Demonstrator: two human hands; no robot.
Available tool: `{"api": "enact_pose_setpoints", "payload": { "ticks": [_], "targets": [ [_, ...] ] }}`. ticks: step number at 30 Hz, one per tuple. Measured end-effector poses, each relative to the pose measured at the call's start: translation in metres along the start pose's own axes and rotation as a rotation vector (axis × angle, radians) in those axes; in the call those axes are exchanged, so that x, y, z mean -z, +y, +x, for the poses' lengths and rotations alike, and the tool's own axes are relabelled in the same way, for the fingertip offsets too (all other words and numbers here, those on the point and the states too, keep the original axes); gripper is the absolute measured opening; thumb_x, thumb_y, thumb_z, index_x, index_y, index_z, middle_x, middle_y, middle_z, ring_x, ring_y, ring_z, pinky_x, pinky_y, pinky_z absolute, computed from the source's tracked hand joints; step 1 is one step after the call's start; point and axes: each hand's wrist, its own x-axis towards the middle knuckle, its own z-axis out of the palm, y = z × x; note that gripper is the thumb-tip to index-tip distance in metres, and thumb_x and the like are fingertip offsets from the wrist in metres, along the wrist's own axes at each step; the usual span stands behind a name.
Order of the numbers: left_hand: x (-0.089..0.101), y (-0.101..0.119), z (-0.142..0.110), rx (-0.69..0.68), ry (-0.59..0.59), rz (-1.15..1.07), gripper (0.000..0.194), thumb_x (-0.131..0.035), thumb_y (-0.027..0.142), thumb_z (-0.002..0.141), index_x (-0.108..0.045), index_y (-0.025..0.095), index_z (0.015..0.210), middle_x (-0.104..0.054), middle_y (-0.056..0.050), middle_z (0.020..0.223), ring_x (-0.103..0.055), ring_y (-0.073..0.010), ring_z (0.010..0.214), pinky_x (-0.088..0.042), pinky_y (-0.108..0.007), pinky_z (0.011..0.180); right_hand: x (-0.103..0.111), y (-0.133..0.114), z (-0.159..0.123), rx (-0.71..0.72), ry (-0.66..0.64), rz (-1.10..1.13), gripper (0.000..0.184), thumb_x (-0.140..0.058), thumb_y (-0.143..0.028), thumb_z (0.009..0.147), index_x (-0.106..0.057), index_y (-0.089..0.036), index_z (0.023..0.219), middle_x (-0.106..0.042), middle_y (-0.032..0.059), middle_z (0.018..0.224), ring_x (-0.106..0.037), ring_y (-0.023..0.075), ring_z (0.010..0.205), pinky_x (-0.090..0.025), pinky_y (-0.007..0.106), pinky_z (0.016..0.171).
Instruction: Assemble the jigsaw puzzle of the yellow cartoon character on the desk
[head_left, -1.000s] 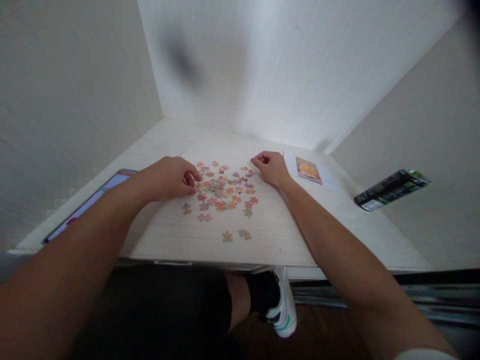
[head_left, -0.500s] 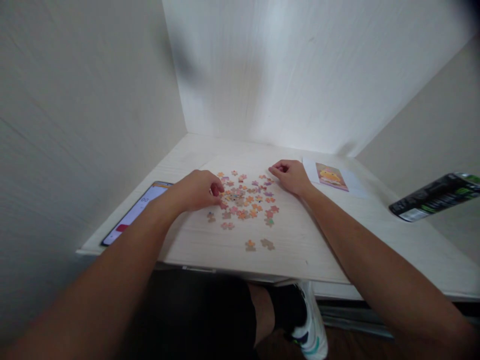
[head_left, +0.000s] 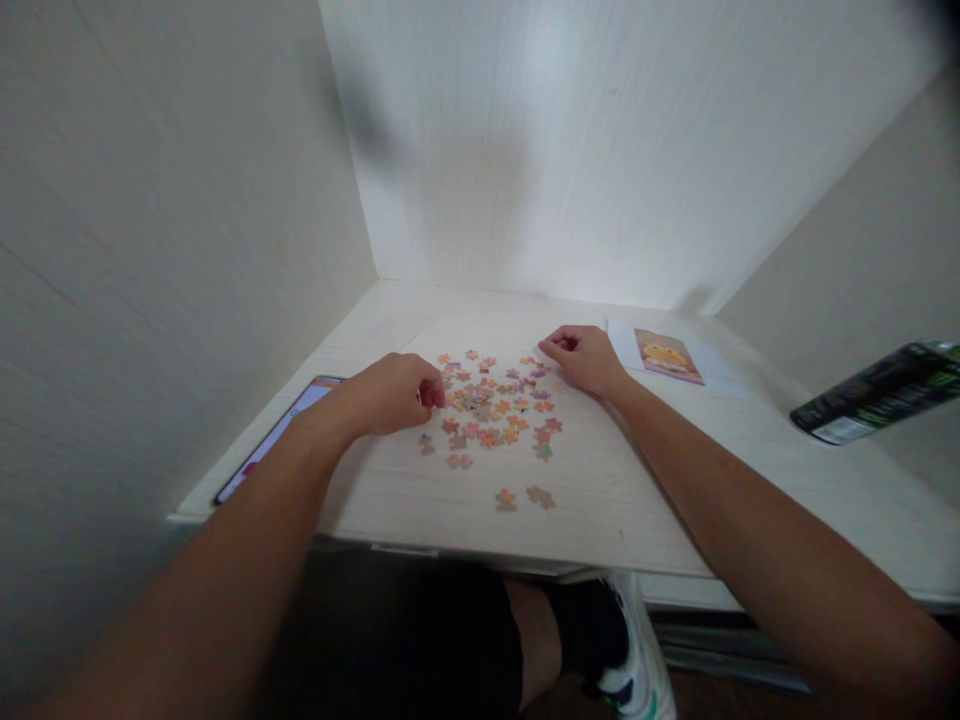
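Note:
Small jigsaw pieces (head_left: 487, 408) in orange, pink, purple and grey-brown lie loosely spread on the pale table. At the left edge of this spread is my left hand (head_left: 401, 393), its fingers curled and pressed together; what they hold, if anything, is too small to make out. My right hand (head_left: 583, 357) rests by the upper right edge of the pieces, thumb and fingers pinched, with their inside hidden. Nearer to me, apart from the others, lie an orange-and-grey piece or joined pair (head_left: 506, 500) and a grey-brown one (head_left: 540, 497).
A phone (head_left: 277, 440) lies at the left, partly under my left forearm. Behind my right hand is a paper sheet with a printed yellow picture (head_left: 667, 356). A black can (head_left: 874, 395) stands at the right. Pale panels enclose the table (head_left: 442, 510) at the back and sides.
My left hand has drawn slightly left, away from the middle of the pieces, its fingers more curled. My right hand keeps its pinched pose. The whole view has shifted a little.

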Motion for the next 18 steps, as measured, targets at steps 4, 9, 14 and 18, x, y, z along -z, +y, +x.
{"api": "enact_pose_setpoints", "payload": {
  "ticks": [4,9,14,18],
  "targets": [
    [0.0,0.001,-0.005,-0.044,-0.101,-0.038,0.017,-0.06,0.033,0.072,-0.069,0.02,0.081,-0.069,-0.001,0.075,-0.06,-0.0137,0.068,-0.043,-0.025,0.062,0.0,-0.001,0.0,0.008,0.003,0.004,0.029,-0.058,-0.038,0.079,-0.073,-0.014,0.08,-0.063,0.0035,0.063,-0.049,0.0127,0.057,-0.034,0.028,0.057],
    [0.002,-0.003,-0.01,0.005,0.031,-0.015,0.028,-0.055,0.038,0.078,-0.07,0.022,0.096,-0.071,-0.002,0.085,-0.062,-0.0149,0.074,-0.045,-0.026,0.068,0.0,-0.004,-0.001,0.004,0.003,0.028,0.028,-0.058,-0.038,0.078,-0.073,-0.013,0.078,-0.064,0.0036,0.063,-0.05,0.0128,0.057,-0.035,0.028,0.057],
    [0.0,-0.016,-0.005,0.164,0.248,0.024,0.037,-0.054,0.034,0.077,-0.066,0.02,0.109,-0.07,-0.005,0.103,-0.063,-0.0171,0.083,-0.047,-0.028,0.073,0.001,-0.006,-0.002,0.008,0.007,0.021,0.028,-0.058,-0.036,0.078,-0.073,-0.013,0.079,-0.064,0.004,0.064,-0.049,0.0126,0.057,-0.035,0.028,0.057],
    [-0.005,-0.018,-0.002,0.153,0.203,0.021,0.04,-0.056,0.036,0.075,-0.066,0.02,0.11,-0.07,-0.005,0.103,-0.064,-0.017,0.081,-0.047,-0.028,0.07,0.001,-0.005,-0.002,0.004,-0.005,0.018,0.028,-0.058,-0.037,0.079,-0.073,-0.013,0.079,-0.065,0.0045,0.065,-0.05,0.013,0.058,-0.036,0.028,0.057]
  ]
}}
